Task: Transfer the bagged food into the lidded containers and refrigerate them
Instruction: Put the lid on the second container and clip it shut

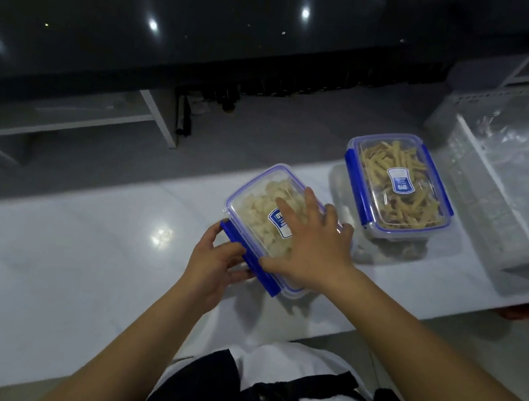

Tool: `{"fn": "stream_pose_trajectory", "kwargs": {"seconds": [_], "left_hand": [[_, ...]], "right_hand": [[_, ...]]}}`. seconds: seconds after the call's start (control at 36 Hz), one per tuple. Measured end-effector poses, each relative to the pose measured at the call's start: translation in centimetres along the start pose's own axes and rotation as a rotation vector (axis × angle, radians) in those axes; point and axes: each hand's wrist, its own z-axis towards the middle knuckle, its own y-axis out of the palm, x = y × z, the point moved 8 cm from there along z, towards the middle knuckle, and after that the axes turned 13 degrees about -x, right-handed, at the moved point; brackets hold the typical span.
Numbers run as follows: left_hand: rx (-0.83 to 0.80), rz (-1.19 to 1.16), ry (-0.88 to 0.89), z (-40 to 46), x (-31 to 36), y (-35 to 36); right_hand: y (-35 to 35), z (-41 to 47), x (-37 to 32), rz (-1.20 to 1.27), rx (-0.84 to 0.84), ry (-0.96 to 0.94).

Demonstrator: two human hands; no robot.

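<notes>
Near container [270, 222]: clear rigid plastic, pale lumpy food inside, on glossy white counter [57, 254].
Right hand [312, 242]: flat, fingers spread, pressing lid down to steady it.
Left hand [218, 262]: pinches blue side latch [246, 260], likely snapping it closed.
Far-right container [397, 183]: tan strips, latches down.
Basket [500, 189]: white slatted, crumpled clear bags.

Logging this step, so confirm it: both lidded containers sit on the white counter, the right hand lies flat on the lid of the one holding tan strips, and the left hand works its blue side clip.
One detail is wrong. In the head view the right hand lies flat on the container of pale pieces, not the container of tan strips, which stands untouched further right. The rest holds: both sit on the white counter, and the left hand grips the nearer container's blue side clip.
</notes>
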Motion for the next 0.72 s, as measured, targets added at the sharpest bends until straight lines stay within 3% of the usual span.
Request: {"fn": "stream_pose_trajectory", "kwargs": {"seconds": [0.72], "left_hand": [[-0.267, -0.108, -0.044, 1.7, 0.8, -3.1]], "right_hand": [[0.5, -1.9, -2.0, 0.139, 0.11, 0.206]]}}
